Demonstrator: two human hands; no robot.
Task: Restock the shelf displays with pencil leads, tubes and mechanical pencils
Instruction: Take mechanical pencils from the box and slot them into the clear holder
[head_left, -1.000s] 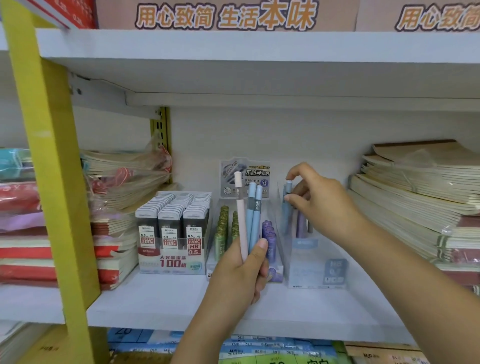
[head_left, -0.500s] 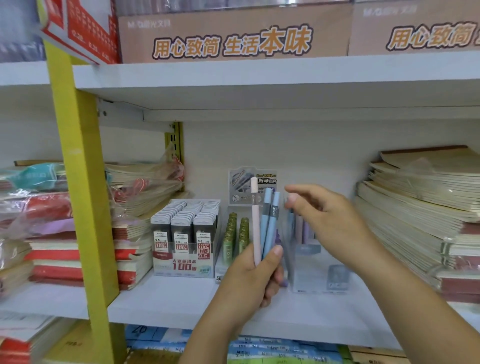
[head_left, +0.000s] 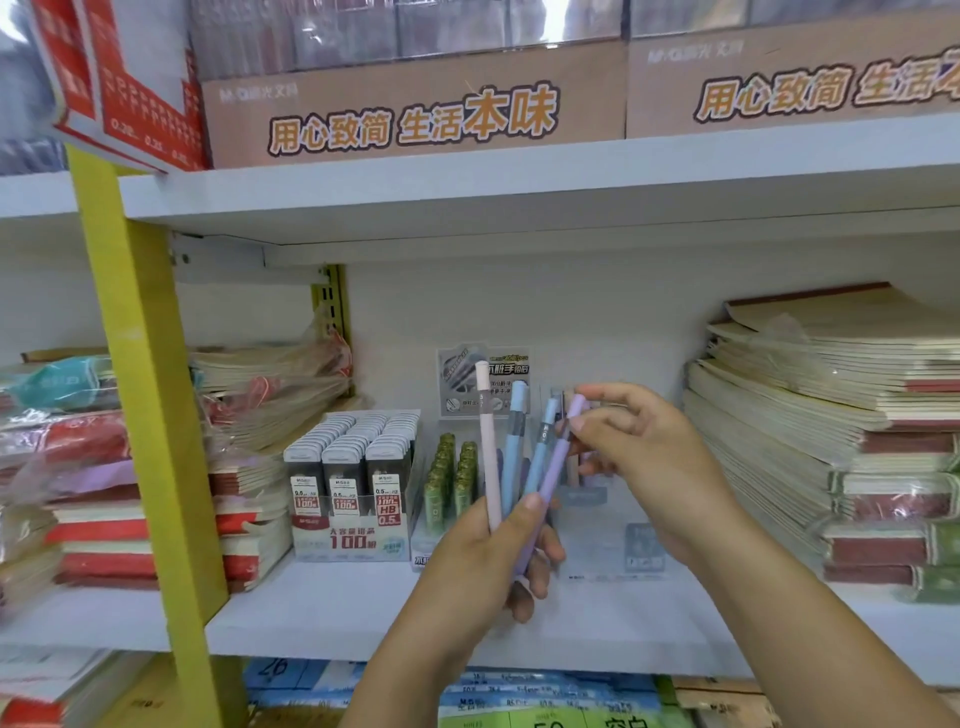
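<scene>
My left hand (head_left: 483, 556) grips a bunch of mechanical pencils upright in front of the shelf: a pink one (head_left: 488, 447), two blue ones (head_left: 511, 452) and a purple one (head_left: 553, 467). My right hand (head_left: 644, 447) pinches the top of the purple pencil between thumb and fingertips. Behind the hands stands a clear pencil display box (head_left: 608, 540) with a few pencils in it. To its left are a box of green lead tubes (head_left: 449, 478) and a display of grey lead cases (head_left: 353, 467).
The white shelf (head_left: 311, 613) carries wrapped notebook stacks (head_left: 260, 426) on the left and a tall notebook pile (head_left: 831, 415) on the right. A yellow upright post (head_left: 145, 415) stands at the left. Brown cartons (head_left: 415, 98) sit on the shelf above.
My right hand came away from the clear display box and now pinches the purple pencil's top in my left hand's bunch. The view tilted upward a little.
</scene>
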